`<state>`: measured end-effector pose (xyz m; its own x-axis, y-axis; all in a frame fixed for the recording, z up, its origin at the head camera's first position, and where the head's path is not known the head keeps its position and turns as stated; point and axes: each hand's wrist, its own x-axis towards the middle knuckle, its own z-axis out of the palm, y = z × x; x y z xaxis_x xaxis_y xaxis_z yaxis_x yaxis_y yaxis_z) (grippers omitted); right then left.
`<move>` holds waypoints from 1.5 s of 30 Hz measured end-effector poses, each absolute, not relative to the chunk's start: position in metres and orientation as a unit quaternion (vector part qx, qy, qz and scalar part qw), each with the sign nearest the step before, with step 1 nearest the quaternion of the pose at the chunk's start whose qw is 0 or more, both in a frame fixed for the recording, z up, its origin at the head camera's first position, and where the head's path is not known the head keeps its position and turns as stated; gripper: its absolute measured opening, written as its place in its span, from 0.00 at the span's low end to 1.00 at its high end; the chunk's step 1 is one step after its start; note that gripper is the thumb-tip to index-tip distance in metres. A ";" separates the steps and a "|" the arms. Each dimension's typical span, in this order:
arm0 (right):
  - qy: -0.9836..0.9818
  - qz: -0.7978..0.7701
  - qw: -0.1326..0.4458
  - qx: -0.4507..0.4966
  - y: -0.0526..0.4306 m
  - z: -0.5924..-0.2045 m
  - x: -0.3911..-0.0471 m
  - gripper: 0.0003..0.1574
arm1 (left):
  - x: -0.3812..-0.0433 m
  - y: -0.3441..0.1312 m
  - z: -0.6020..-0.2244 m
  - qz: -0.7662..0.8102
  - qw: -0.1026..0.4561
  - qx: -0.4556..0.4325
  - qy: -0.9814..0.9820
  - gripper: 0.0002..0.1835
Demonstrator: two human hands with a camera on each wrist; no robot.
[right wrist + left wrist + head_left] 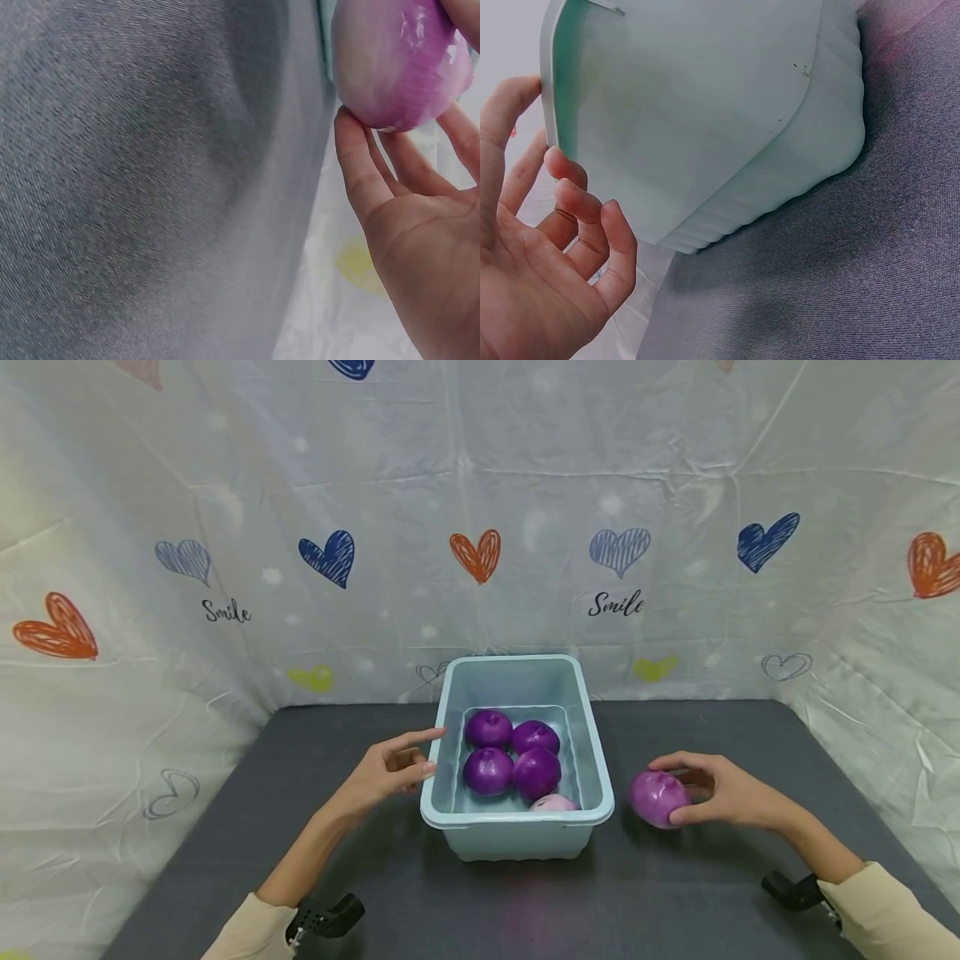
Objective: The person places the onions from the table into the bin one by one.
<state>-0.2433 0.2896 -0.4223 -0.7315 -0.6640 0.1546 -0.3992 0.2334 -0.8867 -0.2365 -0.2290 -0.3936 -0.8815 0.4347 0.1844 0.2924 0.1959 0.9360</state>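
My right hand (pixel 738 793) holds a pinkish-purple onion (pixel 658 799) close over the dark table, to the right of a light blue plastic basin (pixel 517 842). In the right wrist view the fingers (pixel 360 161) support this shiny onion (pixel 397 67) around its side. Several deep purple onions (pixel 488 771) sit inside the basin, and a paler one (pixel 553 803) is partly hidden behind the near rim. At the basin's left rim is my left hand (pixel 386 771), index finger and thumb tips right at the edge. The other fingers (pixel 592 240) bend loosely beside the outer wall.
The dark grey cloth-covered table (pixel 525 910) runs back to a pale curtain (pixel 540 510) printed with hearts and words. Black straps (pixel 326 917) circle both wrists.
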 end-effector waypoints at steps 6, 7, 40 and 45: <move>0.778 -0.524 0.112 -0.328 0.294 -0.416 -0.242 0.36 | -0.237 -0.230 -0.396 0.591 0.056 0.243 0.767 0.28; 0.779 -0.525 0.106 -0.326 0.295 -0.415 -0.242 0.36 | -0.238 -0.230 -0.396 0.591 0.057 0.244 0.767 0.28; 0.802 -0.530 0.007 -0.275 0.299 -0.367 -0.251 0.36 | -0.239 -0.228 -0.392 0.589 0.063 0.234 0.771 0.28; 0.799 -0.532 0.005 -0.278 0.293 -0.358 -0.256 0.37 | -0.239 -0.229 -0.392 0.583 0.062 0.232 0.776 0.28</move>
<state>-0.2565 0.2933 -0.3580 -0.8450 -0.4503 0.2884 -0.4397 0.2782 -0.8540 -0.2388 -0.2286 -0.3921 -0.8842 0.4332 0.1746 0.2886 0.2129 0.9335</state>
